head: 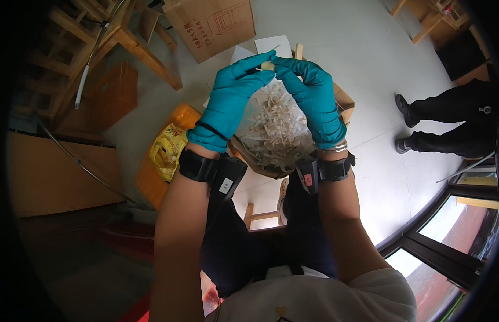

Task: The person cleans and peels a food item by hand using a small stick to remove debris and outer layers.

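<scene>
My left hand (pixel 237 86), in a teal rubber glove, pinches a small pale yellow piece (pixel 268 65) between thumb and fingers. From the other side my right hand (pixel 307 86), gloved alike, meets it, with its thumb and fingertips at the piece's edge. A thin grey sliver (pixel 276 47) shows just above the joined fingertips; what it belongs to is hidden. Below both hands lies a heap of thin, dry, whitish-brown peelings (pixel 279 120), inside an open cardboard box (pixel 344 100) with a pale lining.
A yellow plastic bag (pixel 167 151) sits on an orange-brown box (pixel 150 177) at left. A large carton (pixel 213 26) stands beyond, near wooden furniture (pixel 144 52). Another person's legs (pixel 442 104) are at right. Glass-paned frames (pixel 454 225) line the lower right.
</scene>
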